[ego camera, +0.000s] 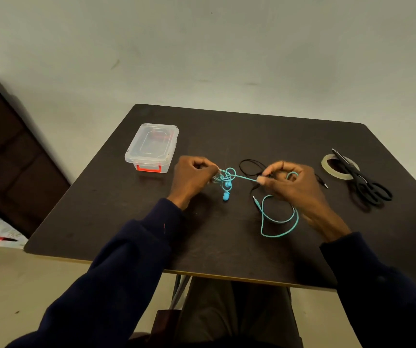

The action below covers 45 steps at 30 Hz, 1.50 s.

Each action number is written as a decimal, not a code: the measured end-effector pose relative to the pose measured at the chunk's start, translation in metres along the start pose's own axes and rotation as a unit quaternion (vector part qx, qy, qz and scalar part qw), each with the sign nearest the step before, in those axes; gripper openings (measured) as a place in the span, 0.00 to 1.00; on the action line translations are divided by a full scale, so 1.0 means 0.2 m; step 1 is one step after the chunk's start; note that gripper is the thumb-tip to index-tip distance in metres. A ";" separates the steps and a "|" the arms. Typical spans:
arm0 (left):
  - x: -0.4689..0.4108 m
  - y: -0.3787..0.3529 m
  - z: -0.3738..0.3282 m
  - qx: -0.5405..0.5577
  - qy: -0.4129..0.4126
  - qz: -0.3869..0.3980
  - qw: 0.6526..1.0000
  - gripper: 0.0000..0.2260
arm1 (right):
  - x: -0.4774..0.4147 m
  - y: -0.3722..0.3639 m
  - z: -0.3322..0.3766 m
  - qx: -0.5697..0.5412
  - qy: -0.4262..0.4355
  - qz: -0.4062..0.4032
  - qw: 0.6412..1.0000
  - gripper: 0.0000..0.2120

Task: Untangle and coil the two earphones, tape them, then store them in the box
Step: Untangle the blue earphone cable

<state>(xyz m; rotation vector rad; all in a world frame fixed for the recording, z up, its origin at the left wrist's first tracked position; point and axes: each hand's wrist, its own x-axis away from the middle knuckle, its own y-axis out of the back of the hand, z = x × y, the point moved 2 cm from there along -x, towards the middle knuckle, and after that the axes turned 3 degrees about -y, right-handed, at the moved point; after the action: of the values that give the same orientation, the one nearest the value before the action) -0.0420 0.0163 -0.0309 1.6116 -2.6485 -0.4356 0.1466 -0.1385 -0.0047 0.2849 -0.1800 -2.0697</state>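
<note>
While peering down from the head view, stuck on step one here: untangling, with coiling, taping and boxing not yet touched. Gripping the knotted clump of the teal earphone (225, 179) in the left hand (193, 175), with fingers curled tight round the bundle and the buds dangling just under that grip. Pinching a taut run of the same teal cord in the right hand (291, 183), with thumb and forefinger closed on it and a small loop hooked over the other fingers. Trailing from the right grip down onto the table (151, 234): a slack teal loop, ending in the plug (255, 200) just below and inward of the pinch.

Tucked mostly behind and under the right grip: the black earphone (249, 163), looped just beyond the knuckles, with its jack (324, 184) poking out on the outer side. Can't tell whether crossed with the teal cord under the palm or already free.

Sitting lid-on just beyond and outward of the left grip: the box (151, 146). Parked well outward of the right grip: the tape roll (328, 168), with the scissors (363, 182) lying across it.

Next move, best guess: ease off the tension rather than yank, to avoid cinching the knot tighter. Then feed the plug end back through the clump, loosening from the left grip. Mind the black cord.
</note>
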 end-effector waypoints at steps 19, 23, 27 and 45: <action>0.09 -0.06 -0.07 0.019 -0.051 0.077 0.996 0.04 | -0.01 -0.23 0.07 0.314 0.089 -0.060 0.943 0.06; 0.07 -0.06 -0.05 -0.008 0.006 0.068 0.998 0.07 | -0.01 -0.25 0.08 0.303 0.103 -0.031 0.947 0.07; 0.03 -0.07 -0.05 -0.024 0.022 0.105 0.994 0.06 | 0.00 -0.24 0.09 0.293 0.132 -0.051 0.945 0.06; -0.01 -0.05 -0.06 -0.136 0.034 -0.032 0.990 0.11 | 0.03 -0.19 0.09 0.251 0.194 -0.154 0.935 0.05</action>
<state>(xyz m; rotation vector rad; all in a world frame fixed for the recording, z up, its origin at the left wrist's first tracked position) -0.0314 0.0102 -0.0208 1.5982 -2.3705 -0.6967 0.1061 -0.1254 0.0030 1.0870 -0.4457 -2.1970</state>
